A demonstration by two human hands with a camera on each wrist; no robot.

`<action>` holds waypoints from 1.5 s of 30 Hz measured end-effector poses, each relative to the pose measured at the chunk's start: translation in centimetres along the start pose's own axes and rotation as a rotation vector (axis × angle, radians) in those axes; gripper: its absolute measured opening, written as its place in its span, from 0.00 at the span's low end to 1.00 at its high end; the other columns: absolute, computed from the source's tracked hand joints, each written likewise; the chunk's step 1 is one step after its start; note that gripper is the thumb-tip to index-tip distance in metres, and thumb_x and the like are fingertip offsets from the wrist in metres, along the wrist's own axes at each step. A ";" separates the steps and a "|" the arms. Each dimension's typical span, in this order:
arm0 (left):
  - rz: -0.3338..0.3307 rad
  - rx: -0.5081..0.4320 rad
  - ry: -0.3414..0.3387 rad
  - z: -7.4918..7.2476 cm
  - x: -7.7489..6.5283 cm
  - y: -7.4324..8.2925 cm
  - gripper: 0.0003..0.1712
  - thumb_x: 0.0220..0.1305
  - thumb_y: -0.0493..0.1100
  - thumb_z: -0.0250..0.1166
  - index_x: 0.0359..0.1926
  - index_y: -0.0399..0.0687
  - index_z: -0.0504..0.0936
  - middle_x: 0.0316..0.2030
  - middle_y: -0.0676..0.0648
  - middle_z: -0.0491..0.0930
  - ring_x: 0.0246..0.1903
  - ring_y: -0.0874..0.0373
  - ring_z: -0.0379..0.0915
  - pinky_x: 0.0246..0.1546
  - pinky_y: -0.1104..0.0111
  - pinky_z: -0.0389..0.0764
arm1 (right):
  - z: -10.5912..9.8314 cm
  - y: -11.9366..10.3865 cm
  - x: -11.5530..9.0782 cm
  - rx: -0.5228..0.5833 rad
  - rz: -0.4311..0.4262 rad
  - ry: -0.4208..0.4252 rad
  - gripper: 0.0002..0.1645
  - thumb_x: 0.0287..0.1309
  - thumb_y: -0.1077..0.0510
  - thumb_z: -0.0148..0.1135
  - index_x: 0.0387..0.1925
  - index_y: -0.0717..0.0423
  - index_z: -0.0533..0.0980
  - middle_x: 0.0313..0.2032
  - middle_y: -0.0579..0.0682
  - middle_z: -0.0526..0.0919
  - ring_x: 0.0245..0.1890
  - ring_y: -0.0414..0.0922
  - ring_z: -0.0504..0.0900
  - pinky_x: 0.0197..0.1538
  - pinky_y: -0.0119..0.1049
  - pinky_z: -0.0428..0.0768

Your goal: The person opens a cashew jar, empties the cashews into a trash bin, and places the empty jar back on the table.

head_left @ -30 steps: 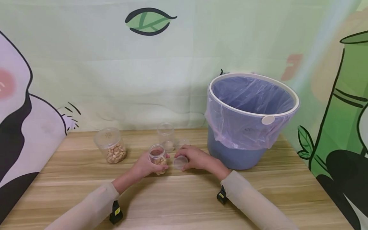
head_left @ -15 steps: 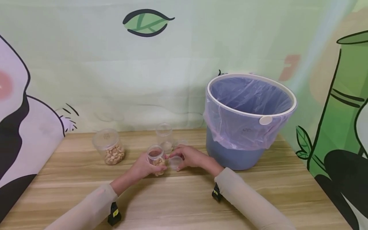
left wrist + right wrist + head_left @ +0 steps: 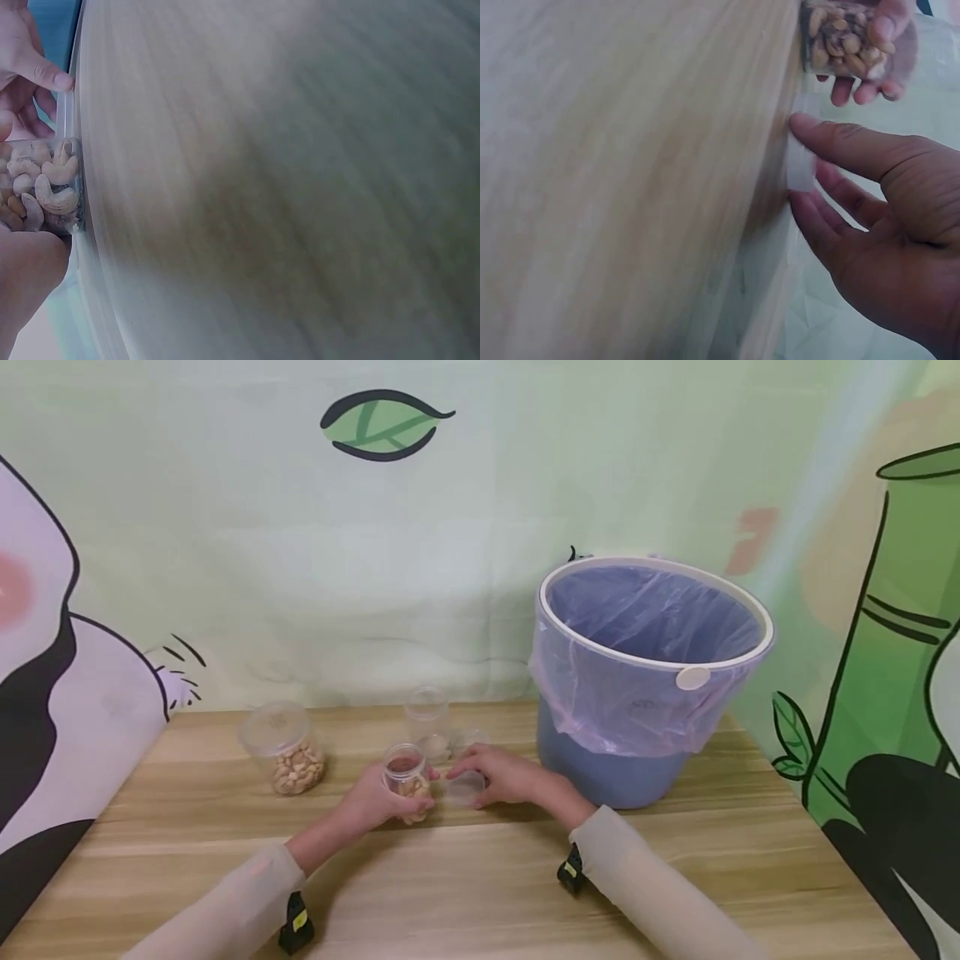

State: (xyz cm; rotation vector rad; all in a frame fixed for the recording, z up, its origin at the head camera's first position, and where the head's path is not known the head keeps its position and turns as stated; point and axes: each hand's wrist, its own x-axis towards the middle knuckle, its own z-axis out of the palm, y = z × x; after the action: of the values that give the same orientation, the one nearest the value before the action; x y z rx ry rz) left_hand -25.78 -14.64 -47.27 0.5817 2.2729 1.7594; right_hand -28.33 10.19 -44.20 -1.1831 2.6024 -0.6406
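My left hand [image 3: 369, 797] grips a small clear jar [image 3: 406, 768] around its side. The jar stands uncapped, with cashews [image 3: 46, 178] showing through its wall in the left wrist view. Just to its right, my right hand [image 3: 516, 777] pinches a round translucent lid [image 3: 465, 788] by its edges. In the right wrist view, thumb and fingers sit on opposite sides of the lid [image 3: 801, 161], which lies flat at the tabletop, apart from the jar.
A larger lidded jar [image 3: 279, 735] part-filled with cashews stands at the left. Behind the hands is a clear jar [image 3: 427, 714], with another clear lid [image 3: 471, 739] beside it, partly hidden. A blue bin [image 3: 600, 768] with a pink liner rises at the right on the wooden table [image 3: 450, 893].
The right hand has moved the lid slightly left toward the jar, then a little back to the right. The left hand keeps its hold on the jar.
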 end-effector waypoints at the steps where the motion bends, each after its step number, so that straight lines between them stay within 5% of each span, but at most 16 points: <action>1: 0.001 0.002 -0.003 0.0 0.1 0.1 0.25 0.54 0.32 0.77 0.54 0.36 0.80 0.51 0.34 0.83 0.48 0.50 0.81 0.45 0.72 0.81 | -0.2 0.0 -0.2 -0.012 -0.008 0.002 0.32 0.49 0.68 0.77 0.58 0.59 0.80 0.58 0.60 0.78 0.55 0.54 0.77 0.57 0.40 0.77; 11: 0.002 -0.029 -0.023 -0.1 0.1 0.1 0.29 0.54 0.31 0.77 0.57 0.32 0.77 0.52 0.32 0.83 0.52 0.40 0.80 0.46 0.72 0.81 | -2.2 -1.2 -2.3 -0.075 -0.052 0.022 0.29 0.54 0.68 0.69 0.60 0.58 0.79 0.60 0.59 0.78 0.63 0.55 0.75 0.67 0.47 0.72; 20: 0.024 -0.011 -0.012 -0.2 0.2 0.3 0.27 0.54 0.31 0.77 0.54 0.35 0.78 0.51 0.33 0.83 0.51 0.42 0.80 0.47 0.72 0.81 | -6.8 -6.0 -5.4 -0.115 -0.057 0.091 0.21 0.69 0.56 0.64 0.62 0.48 0.77 0.60 0.46 0.79 0.58 0.45 0.79 0.61 0.43 0.77; 28: 0.029 -0.027 -0.026 -0.2 0.1 0.2 0.29 0.54 0.29 0.76 0.56 0.31 0.77 0.51 0.33 0.83 0.50 0.40 0.81 0.47 0.71 0.82 | -9.9 -8.8 -9.3 -0.125 -0.184 0.242 0.20 0.69 0.60 0.62 0.61 0.49 0.78 0.59 0.45 0.82 0.60 0.42 0.79 0.59 0.41 0.78; 33: 0.021 -0.032 -0.030 -0.1 0.2 0.1 0.30 0.53 0.29 0.75 0.57 0.30 0.76 0.51 0.33 0.82 0.48 0.40 0.81 0.45 0.69 0.83 | -11.3 -9.0 -12.3 -0.116 -0.211 0.361 0.22 0.67 0.62 0.64 0.60 0.46 0.79 0.57 0.40 0.83 0.48 0.35 0.82 0.49 0.36 0.80; 40: 0.015 -0.068 -0.042 -0.1 0.1 0.3 0.29 0.54 0.28 0.75 0.56 0.31 0.76 0.52 0.30 0.81 0.46 0.43 0.82 0.41 0.69 0.84 | -13.9 -9.1 -15.9 -0.113 -0.154 0.438 0.24 0.65 0.65 0.66 0.60 0.47 0.79 0.54 0.39 0.85 0.51 0.40 0.84 0.51 0.40 0.83; 45: 0.020 -0.058 -0.038 -0.2 0.1 0.2 0.28 0.54 0.30 0.76 0.56 0.31 0.76 0.52 0.30 0.82 0.46 0.46 0.82 0.41 0.70 0.84 | -15.8 -9.4 -18.2 -0.106 -0.145 0.516 0.28 0.61 0.71 0.67 0.61 0.51 0.78 0.53 0.43 0.86 0.51 0.38 0.84 0.52 0.32 0.82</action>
State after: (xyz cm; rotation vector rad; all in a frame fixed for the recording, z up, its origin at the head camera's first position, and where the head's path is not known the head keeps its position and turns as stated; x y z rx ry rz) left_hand -25.92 -14.72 -47.04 0.6224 2.1907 1.8015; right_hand -15.86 23.14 -25.61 -1.4024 3.0172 -0.9582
